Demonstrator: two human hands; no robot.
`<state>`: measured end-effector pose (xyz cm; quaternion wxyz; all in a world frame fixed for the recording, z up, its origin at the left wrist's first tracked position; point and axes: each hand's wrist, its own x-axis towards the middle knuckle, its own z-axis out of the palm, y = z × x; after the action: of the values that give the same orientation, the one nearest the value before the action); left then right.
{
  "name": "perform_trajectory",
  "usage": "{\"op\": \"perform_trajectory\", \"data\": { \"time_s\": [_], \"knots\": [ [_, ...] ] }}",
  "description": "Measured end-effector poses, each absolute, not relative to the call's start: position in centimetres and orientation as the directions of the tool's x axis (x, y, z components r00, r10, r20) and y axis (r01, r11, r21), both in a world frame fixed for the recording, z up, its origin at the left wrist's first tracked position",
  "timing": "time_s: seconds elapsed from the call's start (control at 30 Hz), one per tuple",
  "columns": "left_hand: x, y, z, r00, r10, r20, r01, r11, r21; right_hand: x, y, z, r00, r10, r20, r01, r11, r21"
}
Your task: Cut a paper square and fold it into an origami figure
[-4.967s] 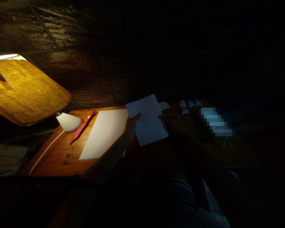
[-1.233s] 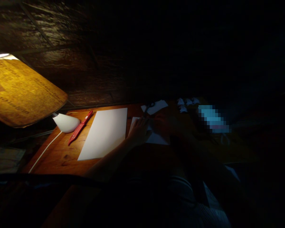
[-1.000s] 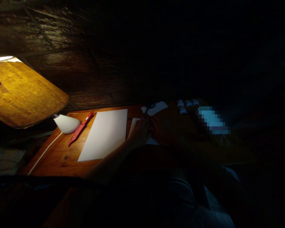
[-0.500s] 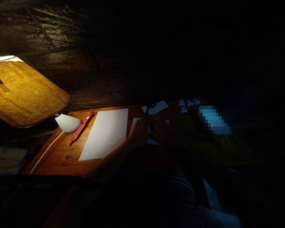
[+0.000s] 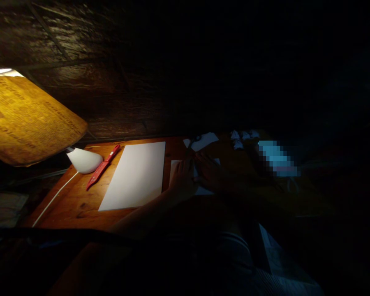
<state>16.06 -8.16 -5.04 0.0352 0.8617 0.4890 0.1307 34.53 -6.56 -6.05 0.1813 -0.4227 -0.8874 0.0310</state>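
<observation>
My left hand lies flat, fingers together, pressing a small white paper onto the wooden table. My right hand sits in deep shadow just to the right on the same paper; its fingers seem to rest on the sheet, but I cannot make them out clearly. A larger white sheet lies flat to the left of my hands.
A red cutter and a white lamp base with its cord stand at the left, under a yellow printed lampshade. A paper scrap and several small folded white pieces lie at the back. A dark wooden wall rises behind.
Five seconds ago both hands held the small paper up in the air. It now lies on the table under both hands, and my left hand has slid slightly toward me.
</observation>
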Motion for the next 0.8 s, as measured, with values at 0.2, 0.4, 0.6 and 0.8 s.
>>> {"op": "perform_trajectory", "data": {
  "time_s": [0.2,0.4,0.6,0.8],
  "knots": [
    [15.9,-7.9,-4.8,0.477,0.861,0.175,0.842,-0.505,0.192,34.3,-6.6,-5.4,-0.584,0.771,0.254,0.747,0.633,-0.203],
    [15.5,-7.6,-4.3,0.483,0.862,0.153,0.848,-0.504,0.164,34.3,-6.6,-5.4,-0.579,0.778,0.245,0.753,0.625,-0.204],
    [15.0,-7.2,-4.5,0.5,0.845,0.191,0.838,-0.528,0.141,34.1,-6.6,-5.4,-0.571,0.78,0.256,0.765,0.618,-0.178],
    [15.0,-7.2,-4.9,0.509,0.836,0.204,0.829,-0.54,0.145,34.0,-6.9,-5.0,-0.56,0.798,0.222,0.792,0.595,-0.14]
  ]
}}
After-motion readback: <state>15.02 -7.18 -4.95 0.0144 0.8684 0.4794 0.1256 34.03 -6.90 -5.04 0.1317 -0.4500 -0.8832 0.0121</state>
